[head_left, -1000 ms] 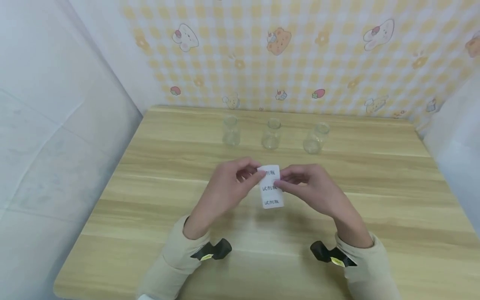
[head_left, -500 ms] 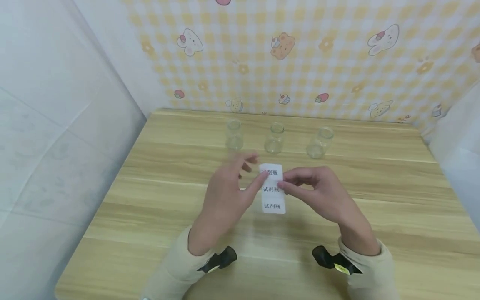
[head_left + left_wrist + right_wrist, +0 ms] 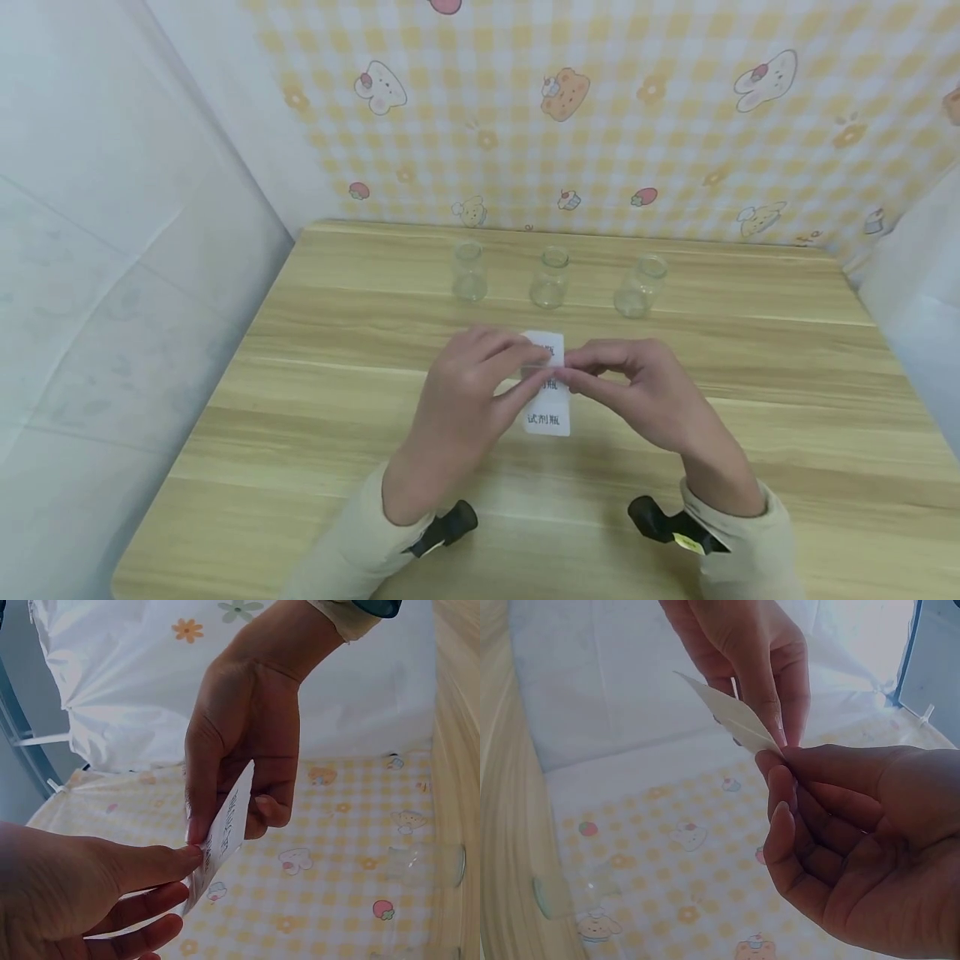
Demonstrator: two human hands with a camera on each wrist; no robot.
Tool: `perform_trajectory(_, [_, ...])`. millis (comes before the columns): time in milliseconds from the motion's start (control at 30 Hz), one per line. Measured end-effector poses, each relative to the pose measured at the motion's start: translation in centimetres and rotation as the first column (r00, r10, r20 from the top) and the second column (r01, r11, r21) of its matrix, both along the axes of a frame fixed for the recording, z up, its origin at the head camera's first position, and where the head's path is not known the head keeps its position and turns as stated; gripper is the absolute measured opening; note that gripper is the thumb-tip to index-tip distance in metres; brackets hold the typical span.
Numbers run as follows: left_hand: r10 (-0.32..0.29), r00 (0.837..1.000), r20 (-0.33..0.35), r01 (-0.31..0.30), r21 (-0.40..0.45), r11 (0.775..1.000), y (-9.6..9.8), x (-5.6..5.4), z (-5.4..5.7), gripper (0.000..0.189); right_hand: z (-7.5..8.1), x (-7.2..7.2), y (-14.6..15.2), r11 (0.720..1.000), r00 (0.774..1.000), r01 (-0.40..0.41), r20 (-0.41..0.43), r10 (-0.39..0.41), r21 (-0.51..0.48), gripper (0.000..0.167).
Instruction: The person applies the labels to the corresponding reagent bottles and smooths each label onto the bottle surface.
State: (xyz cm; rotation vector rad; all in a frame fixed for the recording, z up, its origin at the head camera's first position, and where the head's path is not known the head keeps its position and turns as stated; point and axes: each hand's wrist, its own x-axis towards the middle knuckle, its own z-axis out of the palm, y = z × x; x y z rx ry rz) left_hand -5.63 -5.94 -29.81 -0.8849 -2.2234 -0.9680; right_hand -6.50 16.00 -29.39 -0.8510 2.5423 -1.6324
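Note:
A white strip of stickers (image 3: 549, 419) printed with black characters is held up over the table in the head view. My right hand (image 3: 648, 387) pinches its right edge between thumb and fingers. From the left, my left hand (image 3: 465, 404) pinches at the strip's upper part, covering some of the print. The left wrist view shows the strip (image 3: 227, 829) tilted between both hands. Its pale back (image 3: 739, 724) faces the right wrist camera, with the right thumb and fingertip at its lower corner.
Three clear glass jars stand in a row behind the hands: a left jar (image 3: 470, 279), a middle jar (image 3: 550, 285) and a right jar (image 3: 637, 289). The wooden table (image 3: 300, 400) meets a yellow checked wall covering (image 3: 487, 167) at the back.
My left fingers lifted off the strip's top part, spread, then came down over it and now pinch a little lower. The right hand keeps its hold.

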Motion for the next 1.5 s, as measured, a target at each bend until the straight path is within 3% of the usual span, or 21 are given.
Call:
perform_trajectory(267, [-0.029, 1.0, 0.0, 0.029, -0.02, 0.999, -0.1, -0.1, 0.0, 0.015, 0.0, -0.1, 0.1, 0.997, 0.996, -0.058, -0.063, 0.055, -0.049, 0.019])
perform_trajectory(467, [-0.051, 0.999, 0.002, 0.051, 0.001, 0.999, -0.1, -0.2, 0.0, 0.015, -0.3, 0.1, -0.2, 0.997, 0.997, -0.031, -0.079, 0.025, -0.074, 0.021])
perform_trajectory(767, [-0.002, 0.998, -0.065, 0.002, -0.012, 1.0, 0.0, -0.1, 0.1, 0.013, -0.3, 0.5, -0.9, 0.996, 0.986, 0.053, -0.154, -0.064, -0.069, 0.021])
perform_trajectory(1100, [0.026, 0.994, -0.111, -0.034, -0.064, 0.997, -0.1, -0.3, 0.0, 0.007, -0.3, 0.7, -1.4, 0.99, 0.979, 0.128, -0.151, -0.135, -0.058, 0.019])
perform_trajectory(1333, [0.07, 0.991, -0.113, -0.077, -0.065, 0.995, -0.1, -0.4, -0.1, 0.004, -0.5, 0.6, -1.7, 0.977, 0.968, 0.215, -0.131, -0.215, -0.016, 0.013])
perform_trajectory(1500, [0.101, 0.991, -0.088, -0.106, -0.044, 0.993, -0.4, -0.4, 0.1, 0.003, -0.8, 0.3, -1.9, 0.976, 0.97, 0.218, -0.109, -0.218, -0.004, 0.011])
